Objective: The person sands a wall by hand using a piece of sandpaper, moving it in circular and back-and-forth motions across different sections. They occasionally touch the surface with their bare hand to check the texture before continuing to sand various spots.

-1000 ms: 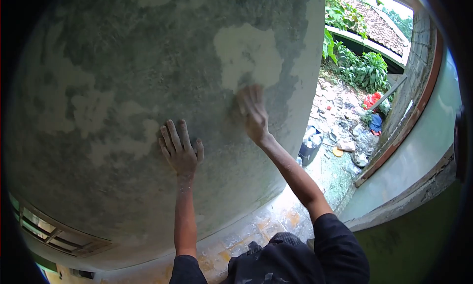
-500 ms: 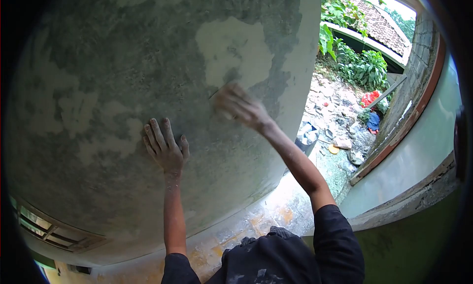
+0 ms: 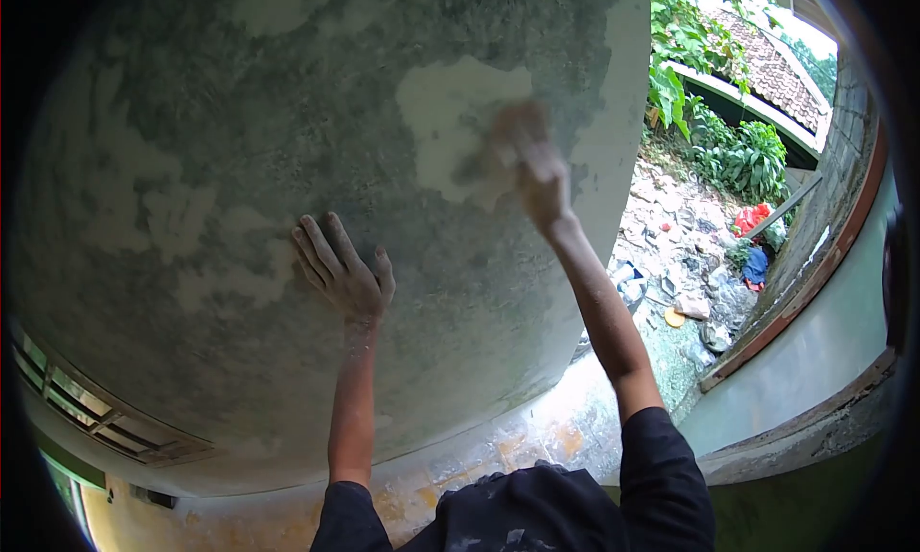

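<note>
A grey, patchy plastered wall (image 3: 287,159) fills most of the view, with paler smooth areas on it. My left hand (image 3: 347,274) lies flat against the wall, fingers stretched and dusted with pale powder. Higher and to the right, my right hand (image 3: 537,164) is smeared by motion at the edge of a pale patch (image 3: 446,111). Its fingers look bent and pressed toward the wall; what lies under them is hidden. Pale dust also marks both forearms.
At right, an opening shows rubble and litter (image 3: 685,255) on the ground, green plants (image 3: 738,154) and a tiled roof (image 3: 767,68). A framed window (image 3: 101,408) is low at left. The floor (image 3: 517,437) below has whitish stains.
My right hand has swept up and to the right across the pale patch. My left hand stays flat on the wall. The whole view has shifted slightly.
</note>
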Tool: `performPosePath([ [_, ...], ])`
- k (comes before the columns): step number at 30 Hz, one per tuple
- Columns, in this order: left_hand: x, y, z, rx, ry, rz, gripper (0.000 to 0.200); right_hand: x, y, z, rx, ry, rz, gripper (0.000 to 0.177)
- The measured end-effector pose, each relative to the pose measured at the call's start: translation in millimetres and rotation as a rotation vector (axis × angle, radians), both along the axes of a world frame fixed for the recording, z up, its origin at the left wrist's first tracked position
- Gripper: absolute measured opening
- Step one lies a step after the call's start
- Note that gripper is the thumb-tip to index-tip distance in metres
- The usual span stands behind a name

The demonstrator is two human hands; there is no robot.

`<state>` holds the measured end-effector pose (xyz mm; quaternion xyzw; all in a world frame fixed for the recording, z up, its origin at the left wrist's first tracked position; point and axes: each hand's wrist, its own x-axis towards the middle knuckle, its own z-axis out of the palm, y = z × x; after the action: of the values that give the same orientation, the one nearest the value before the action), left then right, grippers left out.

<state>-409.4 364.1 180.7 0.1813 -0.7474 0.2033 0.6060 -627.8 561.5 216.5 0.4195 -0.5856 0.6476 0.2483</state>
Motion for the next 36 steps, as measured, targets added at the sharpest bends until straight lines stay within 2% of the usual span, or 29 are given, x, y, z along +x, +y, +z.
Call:
performPosePath([
  [1, -2, 1, 0, 0.008, -0.008, 0.027, 0.073, 3, 13, 19, 0.039, 0.203, -0.462, 0.048],
  [4, -5, 2, 1, 0.000, 0.022, 0.030, 0.074, 16, -18, 28, -0.076, 0.184, -0.493, 0.043],
  [5, -4, 2, 0, 0.000, 0.021, 0.035, 0.074, 32, -33, 23, -0.081, 0.544, -0.577, 0.042],
  [7, -2, 3, 0, 0.019, -0.008, 0.060, 0.073, 65, -62, 5, 0.089, 0.906, -0.530, 0.043],
  [8, 0, 2, 0, 0.013, -0.016, 0.067, 0.073, 64, -62, 4, 0.083, 0.896, -0.526, 0.043],
  [10, 3, -1, 0, -0.002, -0.035, 0.040, 0.071, 56, -54, 13, 0.173, 0.997, -0.331, 0.042],
  [11, 5, -4, -1, -0.002, -0.031, 0.053, 0.071, 41, -46, 28, 0.064, 0.908, -0.306, 0.038],
  [13, 5, -6, -2, -0.006, -0.067, 0.067, 0.070, 18, -17, 54, 0.050, 0.620, -0.456, 0.037],
  [14, 5, -6, -2, 0.005, -0.061, 0.073, 0.070, 8, -14, 63, 0.056, 0.629, -0.447, 0.037],
  [16, 1, -3, -3, -0.003, -0.031, 0.059, 0.070, 2, -13, 83, -0.187, 0.551, -0.866, 0.044],
  [17, 1, -3, -4, 0.010, -0.019, 0.068, 0.070, 18, -34, 70, -0.191, 0.453, -0.682, 0.052],
  [19, 2, -3, -4, 0.003, -0.025, 0.061, 0.069, 51, -59, 48, 0.041, 0.787, -0.680, 0.062],
  [20, 4, -3, -6, 0.007, -0.025, 0.064, 0.069, 59, -58, 38, 0.042, 0.788, -0.676, 0.062],
  [22, 6, -6, -9, -0.008, -0.044, 0.038, 0.067, 67, -58, 24, 0.244, 0.980, -0.295, 0.063],
  [24, 12, -9, -27, -0.002, -0.052, 0.033, 0.067, 42, -46, 31, 0.093, 0.830, -0.419, 0.051],
  [26, 14, -12, -45, 0.005, -0.061, 0.022, 0.066, 17, -29, 44, -0.037, 0.629, -0.488, 0.052],
  [27, 14, -12, -54, 0.007, -0.046, 0.026, 0.063, 18, -32, 48, -0.031, 0.633, -0.490, 0.052],
  [29, 12, -10, -61, 0.021, -0.027, 0.029, 0.060, 29, -46, 56, -0.210, 0.512, -0.764, 0.054],
  [30, 12, -10, -62, 0.031, -0.027, 0.032, 0.060, 40, -53, 54, -0.202, 0.520, -0.760, 0.054],
  [32, 15, -9, -67, 0.047, -0.034, 0.035, 0.060, 67, -61, 41, 0.103, 0.818, -0.496, 0.052],
  [33, 16, -10, -69, 0.053, -0.048, 0.027, 0.060, 76, -62, 43, 0.109, 0.856, -0.418, 0.052],
  [36, 23, -11, -88, 0.099, -0.050, -0.034, 0.058, 36, -42, 56, 0.038, 0.776, -0.432, 0.055],
])
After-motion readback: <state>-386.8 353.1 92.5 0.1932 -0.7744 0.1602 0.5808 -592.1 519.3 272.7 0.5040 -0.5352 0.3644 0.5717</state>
